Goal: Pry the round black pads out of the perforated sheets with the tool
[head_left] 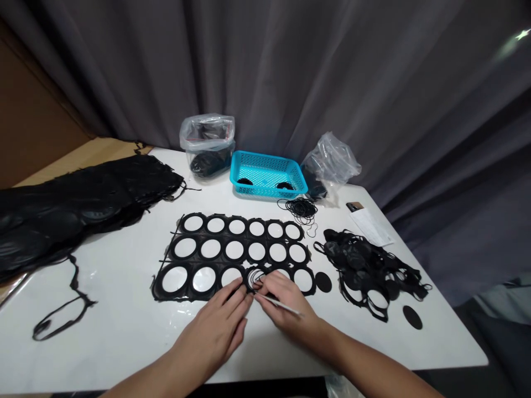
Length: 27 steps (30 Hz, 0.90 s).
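Note:
A black rubber-like sheet [194, 288] with rows of round holes lies flat on the white table. My left hand [222, 318] rests on its front edge, fingers stretched out and holding nothing. Gripped in my right hand [286, 298] is a thin pale stick-like tool [282, 305], which slants back towards me. At a front-row hole, thin black rings [256, 276] show beside my right fingertips. Those fingers partly cover the rings, so I cannot tell whether they touch them. The tool's far end is hidden by the hand.
Stacked black sheets [83, 199] lie at left. Behind are a blue basket [269, 192], plastic bags [207, 145] and a pile of thin black rings [302, 209]. Black scraps [365, 260], round black discs [412, 317] and a white paper [371, 225] lie at right.

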{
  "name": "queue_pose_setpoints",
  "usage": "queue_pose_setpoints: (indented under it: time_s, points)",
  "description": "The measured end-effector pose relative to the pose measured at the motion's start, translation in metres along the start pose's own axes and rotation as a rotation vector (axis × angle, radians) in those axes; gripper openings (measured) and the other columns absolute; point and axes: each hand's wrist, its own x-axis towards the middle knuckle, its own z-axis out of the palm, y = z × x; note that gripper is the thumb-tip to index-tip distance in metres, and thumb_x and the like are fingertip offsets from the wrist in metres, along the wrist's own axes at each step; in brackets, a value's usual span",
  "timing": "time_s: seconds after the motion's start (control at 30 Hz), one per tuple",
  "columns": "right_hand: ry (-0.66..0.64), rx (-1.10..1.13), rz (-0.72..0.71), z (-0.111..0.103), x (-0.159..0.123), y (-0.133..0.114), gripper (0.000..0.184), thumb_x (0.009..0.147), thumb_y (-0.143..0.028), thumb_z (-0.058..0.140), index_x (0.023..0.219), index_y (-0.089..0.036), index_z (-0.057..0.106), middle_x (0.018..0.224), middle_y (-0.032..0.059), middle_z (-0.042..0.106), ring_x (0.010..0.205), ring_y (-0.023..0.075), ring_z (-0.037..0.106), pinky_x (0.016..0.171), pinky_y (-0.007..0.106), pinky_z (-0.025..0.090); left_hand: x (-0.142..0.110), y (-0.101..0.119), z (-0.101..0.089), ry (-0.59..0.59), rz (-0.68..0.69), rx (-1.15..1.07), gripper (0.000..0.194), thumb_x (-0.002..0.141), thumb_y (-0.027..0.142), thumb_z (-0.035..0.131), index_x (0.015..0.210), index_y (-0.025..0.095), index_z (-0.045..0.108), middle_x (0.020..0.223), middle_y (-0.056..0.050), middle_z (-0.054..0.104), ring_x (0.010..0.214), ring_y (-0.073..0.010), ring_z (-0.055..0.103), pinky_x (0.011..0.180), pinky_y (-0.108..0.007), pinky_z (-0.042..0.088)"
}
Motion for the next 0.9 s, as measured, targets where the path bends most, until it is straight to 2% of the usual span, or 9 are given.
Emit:
queue_pose_setpoints:
  time_s: [0.13,0.2,0.33,0.4,0.57,0.63,0.77,0.83,0.9]
  points:
    - [-0.017,-0.317,-0.213,0.004,-0.001,0.007,0.014,0.093,-0.01,0.047,0.097,-0.018,0.058,0.097,0.0103,0.067,0.088,0.0242,0.055,0.079,0.037,0.044,0.0,0.0,0.002,0.019,-0.01,-0.024,0.04,0.094,0.013,0.047,0.133,0.011,0.058,0.128,-0.012,0.065,0.13,-0.032,0.052,0.104,-0.047,0.05]
    - [0.049,-0.422,-0.218,-0.006,0.009,0.021,0.017,0.091,-0.008,0.047,0.098,-0.018,0.059,0.098,0.0111,0.067,0.088,0.025,0.055,0.079,0.038,0.042,0.0,0.0,0.002,0.023,-0.009,-0.032,0.038,0.095,0.013,0.046,0.13,0.011,0.06,0.126,-0.012,0.066,0.13,-0.0323,0.052,0.103,-0.047,0.05]
    - [0.322,-0.532,0.06,-0.048,0.044,0.061,0.016,0.094,-0.015,0.045,0.083,-0.021,0.055,0.086,0.0107,0.066,0.081,0.0254,0.056,0.076,0.038,0.041,0.001,0.001,-0.002,0.019,-0.015,-0.016,0.036,0.095,0.013,0.046,0.128,0.011,0.06,0.124,-0.011,0.067,0.129,-0.0314,0.053,0.101,-0.044,0.052]
    - [0.402,-0.452,0.17,-0.067,0.058,0.075,0.019,0.095,-0.021,0.046,0.076,-0.022,0.05,0.08,0.0076,0.065,0.075,0.0231,0.058,0.071,0.034,0.042,0.001,0.001,-0.004,0.033,-0.011,-0.002,0.037,0.094,0.013,0.047,0.129,0.012,0.06,0.126,-0.01,0.067,0.129,-0.0303,0.053,0.101,-0.042,0.052]
    - [0.476,-0.168,0.301,-0.084,0.07,0.08,0.026,0.092,-0.037,0.055,0.071,-0.023,0.047,0.07,0.0007,0.063,0.056,0.0159,0.054,0.055,0.027,0.039,-0.001,0.0,-0.004,0.068,-0.003,0.022,0.04,0.093,0.012,0.047,0.131,0.013,0.059,0.127,-0.009,0.067,0.129,-0.0287,0.054,0.102,-0.039,0.052]
    - [0.465,0.123,0.404,-0.086,0.069,0.077,0.031,0.087,-0.043,0.063,0.07,-0.023,0.047,0.072,0.0014,0.066,0.053,0.0143,0.056,0.046,0.024,0.036,-0.002,0.0,-0.005,0.073,-0.006,0.017,0.04,0.093,0.012,0.047,0.132,0.013,0.058,0.127,-0.009,0.067,0.129,-0.028,0.055,0.102,-0.039,0.053]
    - [0.277,0.863,0.576,-0.085,0.061,0.072,0.039,0.071,-0.04,0.084,0.071,-0.02,0.051,0.078,0.0054,0.07,0.083,0.0217,0.073,0.035,0.015,0.034,0.001,-0.001,-0.011,0.056,-0.011,-0.037,0.042,0.092,0.011,0.048,0.133,0.015,0.057,0.125,-0.009,0.067,0.127,-0.0279,0.055,0.101,-0.04,0.052]
    - [0.239,1.086,0.658,-0.08,0.057,0.071,0.039,0.066,-0.032,0.09,0.073,-0.019,0.053,0.078,0.005,0.07,0.091,0.0235,0.074,0.036,0.012,0.039,0.007,-0.003,-0.017,0.003,-0.04,-0.102,0.039,0.092,0.012,0.048,0.129,0.018,0.058,0.121,-0.009,0.067,0.121,-0.0278,0.058,0.099,-0.041,0.052]
    - [0.259,1.235,0.744,-0.073,0.056,0.072,0.036,0.066,-0.023,0.091,0.074,-0.018,0.056,0.082,0.0064,0.072,0.091,0.023,0.075,0.041,0.012,0.048,0.016,-0.009,-0.022,-0.062,-0.084,-0.171,0.034,0.092,0.013,0.048,0.124,0.02,0.059,0.117,-0.009,0.065,0.112,-0.0265,0.06,0.094,-0.041,0.054]
